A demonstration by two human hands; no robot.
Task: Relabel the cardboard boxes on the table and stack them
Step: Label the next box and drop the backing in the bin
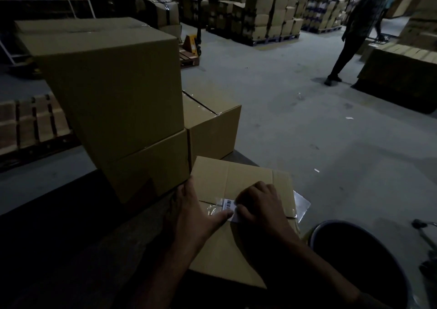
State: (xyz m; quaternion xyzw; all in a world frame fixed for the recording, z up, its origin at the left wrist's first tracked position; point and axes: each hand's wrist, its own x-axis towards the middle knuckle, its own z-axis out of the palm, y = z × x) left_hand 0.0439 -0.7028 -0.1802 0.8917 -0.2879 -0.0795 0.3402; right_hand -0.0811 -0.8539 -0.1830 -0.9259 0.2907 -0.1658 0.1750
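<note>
Hands meet at six o'clock over the nearest cardboard box (236, 214), which lies flat on the dim table (59, 237). On its taped seam sits a white barcode label (230, 206). The left hand (196, 216) lies spread along the box's left edge, thumb pressing the label's lower edge. The right hand (259, 204) has its fingers curled, pinching the label's right end (its fingertips are hidden). At ten o'clock stand two stacked boxes (113, 100), another box (212, 124) just beside them. A dark bin (354, 261) sits at four o'clock.
</note>
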